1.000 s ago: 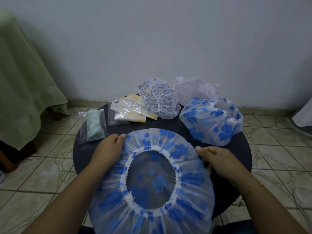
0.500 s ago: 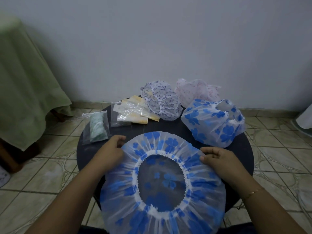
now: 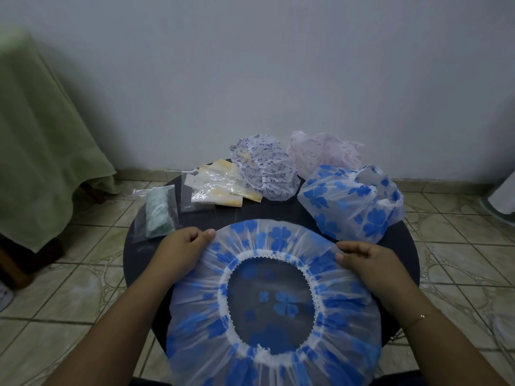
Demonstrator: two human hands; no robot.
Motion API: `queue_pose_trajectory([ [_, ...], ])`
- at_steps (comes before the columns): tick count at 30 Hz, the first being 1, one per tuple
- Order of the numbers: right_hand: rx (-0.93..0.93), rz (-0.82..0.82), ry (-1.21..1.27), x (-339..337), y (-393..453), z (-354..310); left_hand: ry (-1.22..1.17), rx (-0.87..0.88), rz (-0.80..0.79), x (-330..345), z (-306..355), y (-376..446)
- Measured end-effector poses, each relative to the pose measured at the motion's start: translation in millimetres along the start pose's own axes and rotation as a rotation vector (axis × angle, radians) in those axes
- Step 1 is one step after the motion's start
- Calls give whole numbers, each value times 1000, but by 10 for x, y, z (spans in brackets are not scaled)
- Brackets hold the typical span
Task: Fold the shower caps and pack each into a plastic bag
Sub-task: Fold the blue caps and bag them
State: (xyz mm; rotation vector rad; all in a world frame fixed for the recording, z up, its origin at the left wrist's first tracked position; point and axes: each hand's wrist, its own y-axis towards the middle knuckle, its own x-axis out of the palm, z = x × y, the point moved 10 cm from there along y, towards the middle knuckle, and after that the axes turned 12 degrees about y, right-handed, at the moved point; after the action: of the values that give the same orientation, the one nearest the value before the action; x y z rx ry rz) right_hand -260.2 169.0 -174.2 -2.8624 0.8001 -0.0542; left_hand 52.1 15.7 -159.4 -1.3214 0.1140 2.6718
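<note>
Cap held flat at its far rim by both hands, opening facing up.

The blue-flowered shower cap (image 3: 274,305) lies spread across the near part of the round dark table (image 3: 401,246), its near edge hanging past the table rim toward the person. The left hand (image 3: 181,247) pinches the far-left rim between thumb and curled fingers; the right hand (image 3: 365,259) pinches the far-right rim the same way. Nearly all of the cap therefore lies nearward of and between the two grips, and the elastic opening (image 3: 271,302) sits centred between them. Both hands stand about equally near the cap, so a fold would likely run along the line joining the grips, far rim brought toward the near edge. The empty plastic bags (image 3: 214,188) lie beyond the left grip, nearer that hand.
</note>
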Motion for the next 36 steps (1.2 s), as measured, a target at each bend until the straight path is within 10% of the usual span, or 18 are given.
queue_pose_trajectory([
  [36,-150,13,-401,-62,-42,-40,87,100,27,-55,14,-46],
])
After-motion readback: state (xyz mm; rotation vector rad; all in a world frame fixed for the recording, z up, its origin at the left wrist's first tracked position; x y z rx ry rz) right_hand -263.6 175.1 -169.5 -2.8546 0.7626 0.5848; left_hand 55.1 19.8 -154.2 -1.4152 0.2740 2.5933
